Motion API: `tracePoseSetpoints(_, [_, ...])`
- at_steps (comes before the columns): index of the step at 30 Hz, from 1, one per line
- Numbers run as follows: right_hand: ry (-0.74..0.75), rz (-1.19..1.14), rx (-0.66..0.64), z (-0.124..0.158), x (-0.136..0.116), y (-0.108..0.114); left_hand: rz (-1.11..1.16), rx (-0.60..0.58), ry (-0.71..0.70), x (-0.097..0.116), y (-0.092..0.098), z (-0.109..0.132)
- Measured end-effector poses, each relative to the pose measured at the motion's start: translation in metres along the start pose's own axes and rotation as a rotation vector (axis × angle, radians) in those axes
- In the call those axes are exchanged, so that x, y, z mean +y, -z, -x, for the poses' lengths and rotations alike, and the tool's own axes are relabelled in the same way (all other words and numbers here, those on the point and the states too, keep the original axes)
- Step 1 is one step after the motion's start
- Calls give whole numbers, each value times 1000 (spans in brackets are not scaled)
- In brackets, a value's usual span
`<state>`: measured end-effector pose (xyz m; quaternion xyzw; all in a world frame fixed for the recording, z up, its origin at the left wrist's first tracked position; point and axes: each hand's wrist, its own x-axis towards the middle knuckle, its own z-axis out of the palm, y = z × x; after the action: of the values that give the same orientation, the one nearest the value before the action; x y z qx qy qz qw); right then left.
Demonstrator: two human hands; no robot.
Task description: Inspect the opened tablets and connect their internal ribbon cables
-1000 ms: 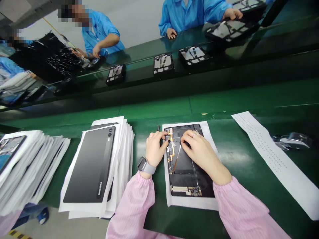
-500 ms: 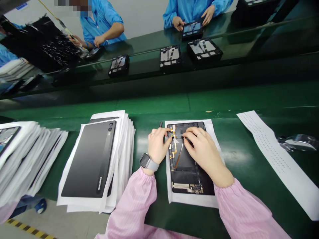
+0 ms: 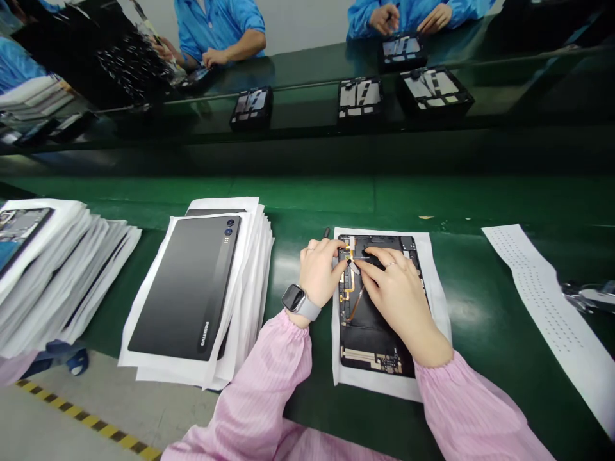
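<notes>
The opened tablet (image 3: pixel 372 326) is lying on a white sheet (image 3: pixel 375 383). The left hand (image 3: pixel 319 272) and right hand (image 3: pixel 398 291) are arching in from either side, fingers converging. The tablet's long axis is running near to far, its far-left part sitting beneath the fingertips. Thumbs and forefingers are standing slightly apart; whether they are pinching the pale tab (image 3: pixel 354 268), I cannot tell.

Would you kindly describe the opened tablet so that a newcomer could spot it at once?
On the green workbench, find the left hand and right hand in pink sleeves. Beneath them, a black tablet lies on a white sheet. Unlike the closed grey tablet atop the stack to its left, it has its insides exposed.
</notes>
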<state>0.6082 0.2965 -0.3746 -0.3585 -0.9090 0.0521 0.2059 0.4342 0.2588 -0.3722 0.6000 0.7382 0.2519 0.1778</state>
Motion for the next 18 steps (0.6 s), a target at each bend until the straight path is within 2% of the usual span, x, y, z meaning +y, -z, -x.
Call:
tracePoseSetpoints(7, [40,87,-57,1,-3,5,36,33,-16,-2,-2,0])
tracePoseSetpoints(14, [-19,138,-19,17,-19,10,41,28,-3,-1,-1,0])
tracePoseSetpoints(18, [-33,192,-68,17,-30,6,40,33,-4,0,-1,0])
